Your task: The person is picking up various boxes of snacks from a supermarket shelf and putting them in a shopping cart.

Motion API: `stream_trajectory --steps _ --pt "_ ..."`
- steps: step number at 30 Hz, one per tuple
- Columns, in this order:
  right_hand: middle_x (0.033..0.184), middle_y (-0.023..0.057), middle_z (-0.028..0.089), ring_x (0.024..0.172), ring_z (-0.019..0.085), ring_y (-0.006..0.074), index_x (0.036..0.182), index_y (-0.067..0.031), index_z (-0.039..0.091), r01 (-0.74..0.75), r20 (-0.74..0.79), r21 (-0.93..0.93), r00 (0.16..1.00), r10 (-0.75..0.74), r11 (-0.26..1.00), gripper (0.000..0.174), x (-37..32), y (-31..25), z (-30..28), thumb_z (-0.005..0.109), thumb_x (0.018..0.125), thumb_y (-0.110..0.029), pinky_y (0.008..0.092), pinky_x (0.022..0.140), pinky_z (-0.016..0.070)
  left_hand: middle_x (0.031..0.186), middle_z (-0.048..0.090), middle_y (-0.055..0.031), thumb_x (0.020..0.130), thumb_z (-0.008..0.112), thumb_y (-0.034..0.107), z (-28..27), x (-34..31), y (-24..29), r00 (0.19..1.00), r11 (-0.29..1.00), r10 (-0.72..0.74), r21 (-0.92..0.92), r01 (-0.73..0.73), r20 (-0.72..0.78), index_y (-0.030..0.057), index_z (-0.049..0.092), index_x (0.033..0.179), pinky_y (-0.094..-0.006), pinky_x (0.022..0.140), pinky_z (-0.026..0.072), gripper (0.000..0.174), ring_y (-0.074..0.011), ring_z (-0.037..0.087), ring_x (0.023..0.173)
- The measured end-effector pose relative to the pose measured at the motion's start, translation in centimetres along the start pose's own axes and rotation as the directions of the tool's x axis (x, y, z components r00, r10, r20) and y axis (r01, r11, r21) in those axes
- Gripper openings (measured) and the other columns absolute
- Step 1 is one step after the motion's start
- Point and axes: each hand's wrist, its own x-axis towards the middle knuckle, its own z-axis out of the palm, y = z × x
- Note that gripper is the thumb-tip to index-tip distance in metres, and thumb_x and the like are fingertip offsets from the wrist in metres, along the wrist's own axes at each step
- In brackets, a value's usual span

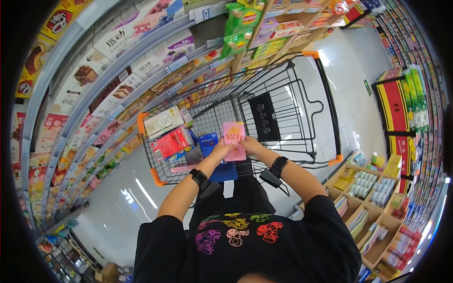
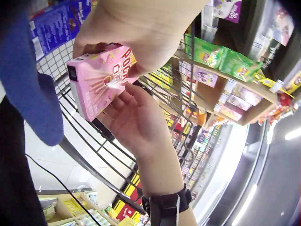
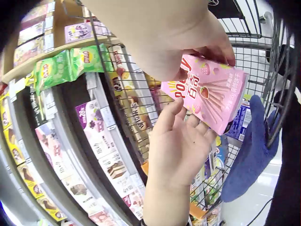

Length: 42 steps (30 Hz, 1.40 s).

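A pink Pocky box (image 1: 234, 128) is held over the shopping cart (image 1: 283, 106), its printed front up in the head view. My left hand (image 1: 221, 151) grips its left edge, and my right hand (image 1: 253, 146) grips the right edge. In the left wrist view, the right hand's fingers (image 2: 123, 104) reach under the box (image 2: 101, 82). The left thumb (image 3: 170, 117) lies against the box's lower edge in the right wrist view. Below, the cart holds a blue package (image 1: 208, 143), a red package (image 1: 171, 143) and a pale box (image 1: 163, 121).
Shelves of boxed snacks (image 1: 115, 37) run along the left, with green chip bags (image 1: 241, 26) hanging at their end. Wooden display bins (image 1: 363, 207) stand at the right. A blue cloth-like piece (image 1: 223, 172) hangs at the cart's near side. The cart's handle (image 1: 329, 106) is at the right.
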Motion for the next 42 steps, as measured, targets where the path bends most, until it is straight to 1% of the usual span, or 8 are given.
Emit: stream_trajectory --steps 7,12,13,15,17,21,37,42 --pt "0.077 0.0079 0.055 0.062 0.056 0.0220 0.094 -0.0019 0.052 -0.345 0.065 0.304 0.937 0.343 0.888 0.022 5.7 1.0 -2.6 0.047 0.082 -0.019 0.0386 0.060 0.0487 0.100 0.056 -0.0064 0.085 0.043 0.025 1.7 5.1 -0.4 0.913 0.890 -0.399 -0.276 0.363 -0.086 0.0149 0.046 0.112 -0.0346 0.068 0.0486 0.029 -0.0183 0.057 0.087" --pt "0.088 0.0098 0.056 0.081 0.056 0.0227 0.094 -0.0053 0.052 -0.212 0.185 0.226 0.968 0.172 0.951 0.020 7.7 3.0 -5.4 0.046 0.082 -0.019 0.0376 0.067 0.0484 0.104 0.055 -0.0062 0.087 0.040 0.030 3.6 7.4 -0.8 0.865 0.791 -0.500 -0.431 0.434 -0.048 0.0142 0.048 0.110 -0.0378 0.075 0.0458 0.029 -0.0187 0.054 0.095" --pt "0.089 0.0105 0.055 0.084 0.056 0.0229 0.096 -0.0052 0.052 0.002 0.248 0.031 0.969 -0.009 1.000 0.020 7.5 3.9 -6.3 0.045 0.083 -0.020 0.0382 0.069 0.0485 0.105 0.055 -0.0053 0.086 0.041 0.033 3.8 8.2 -1.8 0.875 0.809 -0.481 -0.415 0.417 -0.058 0.0131 0.048 0.111 -0.0394 0.078 0.0437 0.032 -0.0194 0.053 0.096" --pt "0.093 0.0118 0.057 0.086 0.057 0.0236 0.102 -0.0037 0.049 -0.439 0.253 0.416 0.897 0.362 0.796 0.026 10.4 5.8 -5.6 0.040 0.086 -0.022 0.0385 0.075 0.0490 0.096 0.058 -0.0083 0.086 0.044 0.030 4.5 9.0 -2.3 0.887 0.827 -0.449 -0.429 0.364 -0.112 0.0067 0.050 0.107 -0.0357 0.069 0.0492 0.031 -0.0198 0.058 0.084" --pt "0.095 0.0124 0.057 0.086 0.058 0.0241 0.105 -0.0024 0.048 -0.472 0.219 0.339 0.881 0.420 0.814 0.028 11.9 7.7 -6.1 0.038 0.088 -0.022 0.0381 0.077 0.0490 0.090 0.059 -0.0086 0.085 0.047 0.029 4.9 9.7 -3.4 0.871 0.850 -0.458 -0.373 0.371 -0.177 0.0039 0.052 0.105 -0.0324 0.061 0.0510 0.032 -0.0188 0.060 0.076" --pt "0.100 0.0135 0.056 0.087 0.058 0.0243 0.106 0.0004 0.047 -0.499 0.304 0.394 0.863 0.403 0.772 0.031 14.9 12.7 -6.5 0.038 0.089 -0.023 0.0369 0.077 0.0490 0.116 0.049 -0.0040 0.082 0.046 0.037 4.8 10.5 -6.7 0.856 0.822 -0.509 -0.348 0.451 -0.092 0.0175 0.044 0.118 -0.0428 0.082 0.0367 0.042 -0.0203 0.044 0.109" --pt "0.105 0.0100 0.053 0.087 0.056 0.0219 0.112 -0.0055 0.044 -0.561 0.073 -0.055 0.822 0.564 0.826 0.034 10.4 6.1 -7.7 0.044 0.085 -0.026 0.0355 0.073 0.0467 0.134 0.033 -0.0051 0.081 0.043 0.041 4.6 12.8 -11.2 0.849 0.812 -0.528 -0.295 0.503 -0.007 0.0234 0.030 0.130 -0.0459 0.093 0.0227 0.054 -0.0216 0.028 0.123" --pt "0.099 0.0087 0.059 0.085 0.057 0.0203 0.106 -0.0056 0.052 -0.424 0.248 0.374 0.903 0.352 0.825 0.033 12.0 9.0 -7.1 0.036 0.089 -0.028 0.0350 0.071 0.0473 0.138 0.026 -0.0102 0.083 0.041 0.039 5.8 8.9 -2.5 0.870 0.896 -0.441 -0.155 0.415 -0.220 0.0093 0.014 0.137 -0.0415 0.099 0.0230 0.067 -0.0242 0.027 0.125"
